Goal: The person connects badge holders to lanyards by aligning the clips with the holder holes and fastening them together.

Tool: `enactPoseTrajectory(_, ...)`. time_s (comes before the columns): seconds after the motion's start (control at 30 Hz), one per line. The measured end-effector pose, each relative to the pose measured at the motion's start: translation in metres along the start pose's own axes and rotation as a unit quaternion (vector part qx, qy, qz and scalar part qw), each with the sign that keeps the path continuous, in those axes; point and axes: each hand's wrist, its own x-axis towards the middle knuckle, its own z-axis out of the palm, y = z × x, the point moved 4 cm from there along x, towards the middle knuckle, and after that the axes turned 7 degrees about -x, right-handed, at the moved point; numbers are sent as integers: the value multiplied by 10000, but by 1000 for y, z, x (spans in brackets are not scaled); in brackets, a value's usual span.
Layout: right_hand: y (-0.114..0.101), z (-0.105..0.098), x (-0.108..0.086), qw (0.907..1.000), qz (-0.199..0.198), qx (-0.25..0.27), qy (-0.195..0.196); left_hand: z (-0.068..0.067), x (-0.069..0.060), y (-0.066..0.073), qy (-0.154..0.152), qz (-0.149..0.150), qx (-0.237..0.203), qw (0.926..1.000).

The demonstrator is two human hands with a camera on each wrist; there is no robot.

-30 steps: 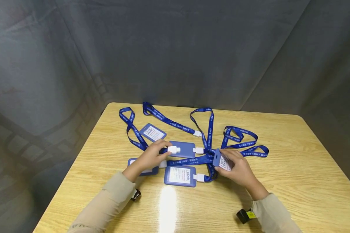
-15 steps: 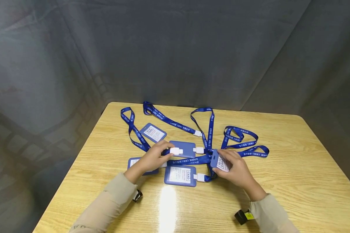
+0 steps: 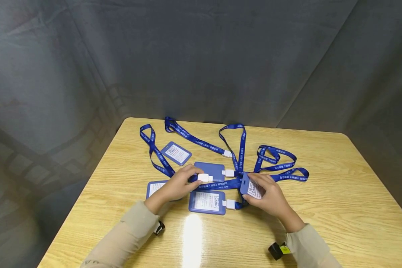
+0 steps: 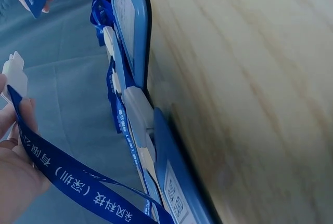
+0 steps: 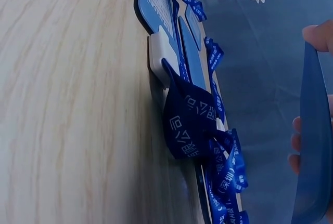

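Note:
My left hand pinches the white clip of a blue lanyard between thumb and fingers, above the table. In the left wrist view, that clip has its strap hanging down. The right hand holds a blue card holder by its sides, tilted, its slotted end toward the left hand. A gap separates clip and holder. In the right wrist view the same holder stands off the table, with fingertips behind it.
Below the hands lie a face-down holder and a clipped holder. Another is partly under the left hand, and a loose one lies behind it. Several lanyards spread over the wooden table.
The left hand has moved a little right and nearer with the clip, drawing its lanyard along. The right hand has shifted slightly left with the holder, so the gap is smaller.

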Motion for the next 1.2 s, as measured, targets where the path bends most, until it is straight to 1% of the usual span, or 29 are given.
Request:
enactPoseTrajectory(0.17, -2, 1, 0, 10000, -51, 14, 44, 1, -1, 3, -68, 54, 16, 10000)
enactPoseTrajectory(0.4, -5, 1, -1, 10000, -5, 52, -62, 5, -1, 3, -148, 133, 109, 9997)
enactPoseTrajectory(0.73, -9, 4, 0, 9998, -177, 94, -7, 8, 0, 6, -244, 114, 213, 9994)
enactPoseTrajectory(0.97, -12, 7, 0, 9996, -115, 161, -198, 9, 0, 7, -307, 89, 185, 9993)
enactPoseTrajectory(1.2, -17, 9, 1, 9992, -120, 280, -264, 11, -2, 9, -356, 82, 106, 9993)
